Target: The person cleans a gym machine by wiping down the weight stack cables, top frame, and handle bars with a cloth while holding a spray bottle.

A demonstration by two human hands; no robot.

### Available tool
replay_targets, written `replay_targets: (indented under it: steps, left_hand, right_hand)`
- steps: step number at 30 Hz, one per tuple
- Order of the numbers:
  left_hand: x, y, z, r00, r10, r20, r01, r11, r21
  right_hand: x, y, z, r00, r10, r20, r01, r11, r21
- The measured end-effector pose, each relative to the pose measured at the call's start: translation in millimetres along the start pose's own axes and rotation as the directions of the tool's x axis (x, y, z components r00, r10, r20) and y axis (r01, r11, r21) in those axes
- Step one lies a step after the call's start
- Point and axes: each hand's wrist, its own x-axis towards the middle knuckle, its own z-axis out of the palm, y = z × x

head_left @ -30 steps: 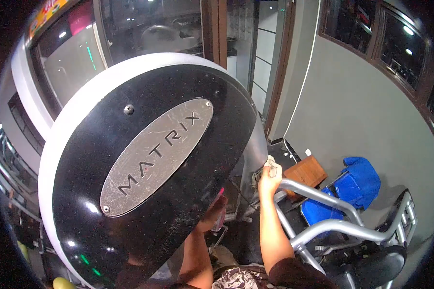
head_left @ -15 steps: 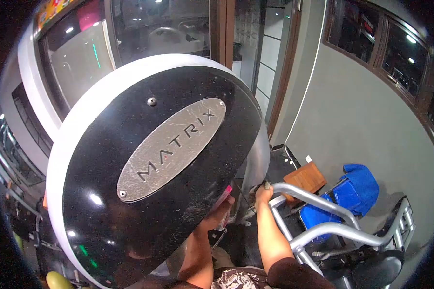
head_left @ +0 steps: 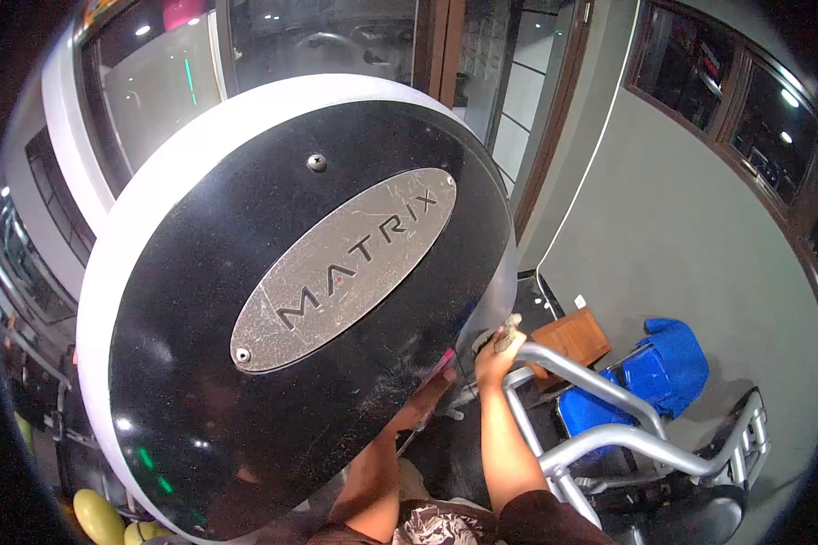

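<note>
Machine housing (head_left: 182,300), black-faced with a broad white rim, fills the left and middle of the view, its face tilted. Behind it, on the right, stands a grey wall (head_left: 700,236) with brown-framed windows (head_left: 763,127) near its top. Bent silver tubes (head_left: 609,391) run just beside the housing's lower right edge, on the right. An oval metal plate (head_left: 345,271) reading MATRIX lies slantwise on the black face, a screw at each end. Beyond the tubes are a blue chair (head_left: 591,409), with blue fabric (head_left: 680,363) over its back, and a brown wooden box (head_left: 574,338) near it. The right hand (head_left: 493,365) is closed around a pale, crumpled cloth (head_left: 508,336) near the housing's lower right edge. The left hand (head_left: 434,391) is at that edge too, lower down, beside a narrow pink item (head_left: 447,357); whether it grips this, I cannot tell.
</note>
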Motion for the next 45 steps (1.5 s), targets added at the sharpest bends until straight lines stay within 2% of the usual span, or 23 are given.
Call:
replay_targets:
  steps: [1, 4, 6, 7, 8, 10, 11, 12, 14, 17, 20, 21, 24, 25, 27, 32, 33, 35, 37, 39, 40, 42, 45]
  left_hand:
    - [0.4, 5.0, -0.9, 0.999, -0.041, 0.006, 0.041, 0.998, 0.037]
    - [-2.0, 72.2, -5.6, 0.969, -0.247, 0.025, 0.248, 0.967, -0.052]
    - [-1.5, 54.5, -4.7, 0.991, -0.133, -0.017, 0.13, 0.983, -0.13]
    - [-2.6, 46.4, -5.1, 0.994, -0.113, -0.016, 0.11, 0.986, -0.123]
    - [-3.8, 38.1, -5.6, 0.995, -0.096, -0.011, 0.094, 0.989, -0.11]
    - [-6.2, 26.6, -6.3, 0.996, -0.088, 0.006, 0.089, 0.991, -0.1]
    - [-5.6, 21.7, -7.1, 0.996, -0.092, 0.019, 0.093, 0.991, -0.097]
    - [-3.7, 15.7, -8.2, 0.995, -0.095, 0.034, 0.098, 0.99, -0.098]
    - [-2.7, 1.3, -7.5, 0.992, -0.105, 0.064, 0.111, 0.989, -0.097]
    - [-0.9, -13.3, -5.8, 0.99, -0.111, 0.09, 0.12, 0.988, -0.099]
    - [-0.3, -18.7, -2.6, 0.987, -0.116, 0.108, 0.127, 0.986, -0.104]
    - [-0.4, -19.7, -2.1, 0.986, -0.121, 0.116, 0.134, 0.985, -0.111]
    - [-1.1, -16.5, -2.9, 0.98, -0.148, 0.13, 0.165, 0.978, -0.13]
    - [-2.9, -8.6, -3.4, 0.989, -0.123, 0.084, 0.132, 0.985, -0.111]
    - [-4.2, 11.1, -2.7, 0.999, -0.04, 0.025, 0.043, 0.993, -0.106]
    - [-10.0, 19.4, -5.5, 1.0, 0.003, -0.003, -0.003, 0.998, -0.059]
    - [-6.4, 19.3, -8.5, 1.0, 0.014, -0.006, -0.014, 0.999, -0.047]
    - [-2.1, 11.6, -9.9, 0.998, 0.062, -0.003, -0.062, 0.998, 0.024]
    - [-1.5, -10.5, -4.2, 0.968, 0.252, 0.011, -0.248, 0.944, 0.218]
    - [0.2, -5.1, -1.5, 0.98, 0.2, 0.008, -0.197, 0.959, 0.203]
    - [-4.4, 24.8, -1.5, 0.999, -0.032, -0.02, 0.032, 0.999, -0.022]
    - [1.0, -5.1, -3.7, 1.0, -0.023, 0.009, 0.022, 0.99, 0.142]
    - [-3.7, 4.5, -4.7, 0.992, -0.085, -0.096, 0.099, 0.983, 0.152]
  right_hand:
    - [-3.3, 26.0, 1.7, 0.998, -0.051, -0.029, 0.05, 0.998, -0.047]
    - [-17.7, 88.6, -4.8, 0.98, 0.191, 0.059, -0.186, 0.979, -0.08]
    - [-27.1, 165.6, -4.4, 0.929, 0.355, 0.108, -0.325, 0.919, -0.225]
    - [-27.8, 164.8, -1.7, 0.88, 0.468, 0.078, -0.451, 0.877, -0.167]
    - [-27.0, 141.6, 5.3, 0.897, 0.437, -0.063, -0.441, 0.881, -0.169]
    - [-11.6, 86.9, 8.9, 0.908, 0.409, -0.094, -0.418, 0.9, -0.126]
    - [-1.3, 98.0, 15.1, 0.941, 0.324, -0.099, -0.331, 0.941, -0.072]
    - [5.9, 39.2, 11.0, 0.937, 0.337, -0.093, -0.341, 0.939, -0.032]
    - [18.8, 5.4, 8.1, 0.986, 0.156, -0.062, -0.154, 0.987, 0.038]
    - [18.3, -43.9, 7.3, 0.998, 0.038, 0.039, -0.045, 0.979, 0.2]
    - [10.3, -18.0, 6.3, 0.939, -0.343, -0.007, 0.343, 0.938, -0.044]
    - [1.5, -13.0, 3.4, 0.965, -0.261, 0.03, 0.261, 0.965, 0.019]
    - [-12.6, 15.7, 0.4, 0.97, -0.242, 0.037, 0.245, 0.96, -0.138]
    - [-17.1, 25.0, -2.6, 0.981, -0.19, 0.048, 0.196, 0.967, -0.162]
    - [-27.5, 46.4, -8.0, 0.993, -0.097, 0.06, 0.104, 0.984, -0.142]
    - [-19.8, 46.5, -1.0, 0.985, 0.171, 0.024, -0.168, 0.981, -0.097]
    - [-11.1, 40.6, 8.7, 0.984, 0.176, -0.006, -0.176, 0.984, -0.016]
    - [6.9, -12.3, 13.8, 1.0, 0.002, -0.015, -0.002, 1.0, -0.011]
    - [18.5, -62.1, 4.8, 0.987, -0.161, 0.021, 0.161, 0.987, -0.015]
    - [29.2, -107.8, -4.0, 0.927, -0.355, 0.123, 0.365, 0.928, -0.074]
    - [38.9, -107.7, -7.7, 0.841, -0.49, 0.23, 0.529, 0.835, -0.154]
    - [35.7, -107.0, -19.1, 0.811, -0.451, 0.372, 0.574, 0.734, -0.363]
    - [23.9, -67.8, -34.9, 0.796, -0.401, 0.454, 0.59, 0.682, -0.431]
